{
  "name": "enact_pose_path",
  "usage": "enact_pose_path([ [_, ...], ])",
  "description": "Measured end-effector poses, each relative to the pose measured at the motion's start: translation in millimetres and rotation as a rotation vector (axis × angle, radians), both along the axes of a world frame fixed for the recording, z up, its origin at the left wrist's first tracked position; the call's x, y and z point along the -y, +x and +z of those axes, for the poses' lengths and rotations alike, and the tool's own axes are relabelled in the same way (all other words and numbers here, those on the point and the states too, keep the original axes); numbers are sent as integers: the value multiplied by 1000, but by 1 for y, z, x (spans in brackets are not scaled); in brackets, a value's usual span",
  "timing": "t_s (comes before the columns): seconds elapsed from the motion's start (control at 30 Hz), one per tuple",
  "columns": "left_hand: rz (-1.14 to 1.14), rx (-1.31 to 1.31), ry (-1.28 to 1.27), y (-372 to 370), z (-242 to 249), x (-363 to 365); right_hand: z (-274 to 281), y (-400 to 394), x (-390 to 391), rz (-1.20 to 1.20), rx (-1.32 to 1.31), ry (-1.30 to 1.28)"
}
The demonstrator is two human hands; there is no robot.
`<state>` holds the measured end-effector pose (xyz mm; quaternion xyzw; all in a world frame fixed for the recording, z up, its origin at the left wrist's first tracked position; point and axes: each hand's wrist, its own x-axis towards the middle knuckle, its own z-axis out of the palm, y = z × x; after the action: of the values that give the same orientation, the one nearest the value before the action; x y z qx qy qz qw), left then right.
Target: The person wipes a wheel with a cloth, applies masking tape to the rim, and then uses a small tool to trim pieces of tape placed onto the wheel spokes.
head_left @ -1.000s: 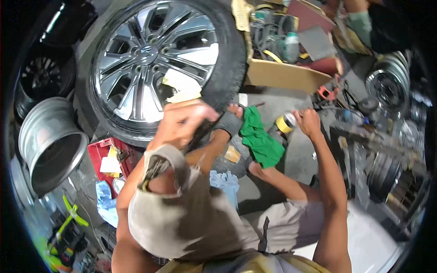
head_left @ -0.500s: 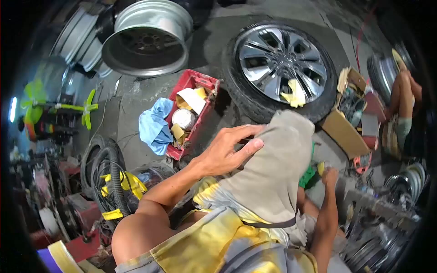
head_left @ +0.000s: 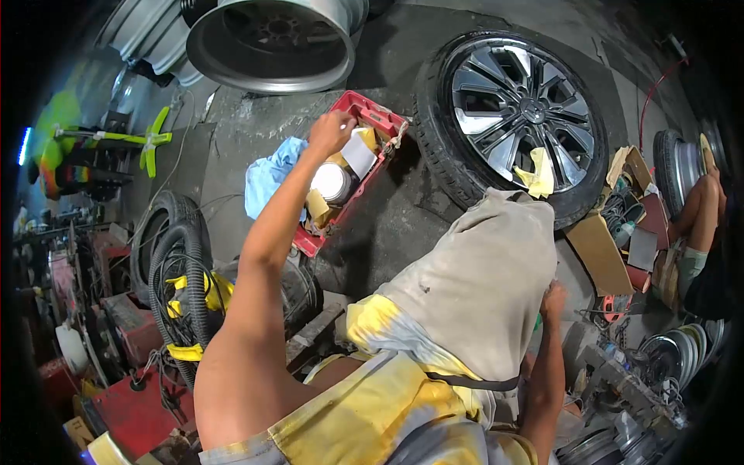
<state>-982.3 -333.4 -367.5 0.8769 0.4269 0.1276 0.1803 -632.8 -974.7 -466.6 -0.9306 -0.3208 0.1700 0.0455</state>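
Observation:
Over the far end of the red crate [head_left: 313,242] is my left hand [head_left: 332,133], fingers curled down close to a white sheet [head_left: 360,157]; what is between them is hidden. A lidded can [head_left: 331,184] and tan sandpaper pieces [head_left: 316,208] sit in the crate. A light blue cloth [head_left: 267,178] hangs over its left side. My right hand [head_left: 553,301] is closed beside my covered knee, and whatever it holds is hidden. Ahead of the knee lies a tyre on an alloy wheel [head_left: 535,112], with a yellow cloth scrap [head_left: 536,174] on its spokes.
A bare silver rim [head_left: 271,46] stands at the back. Hoses and cables [head_left: 182,263] are piled on the left. At right are a cardboard box [head_left: 601,252] of odds and ends, stacked rims [head_left: 682,349] and another person's leg [head_left: 700,209].
My left hand has left my knee and reached forward-left to the red crate. My right hand has drawn in beside the knee; the yellow-ended object it had is out of sight. The view has shifted.

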Motion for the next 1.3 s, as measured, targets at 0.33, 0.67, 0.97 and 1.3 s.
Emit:
enact_pose_path([
  [0.33, -215, -876, -37, 39, -30, -16, 12, -16, -7, 35, 38, 205],
  [0.67, -194, -533, 254, 52, -94, 18, 35, -22, -32, -108, -15, 172],
  [0.97, -34, -613, 59, 33, -64, 13, 23, -24, 9, -291, 97, -181],
  [1.3, 279, -179, -353, -24, -90, -18, 13, -49, 21, -219, -163, -227],
])
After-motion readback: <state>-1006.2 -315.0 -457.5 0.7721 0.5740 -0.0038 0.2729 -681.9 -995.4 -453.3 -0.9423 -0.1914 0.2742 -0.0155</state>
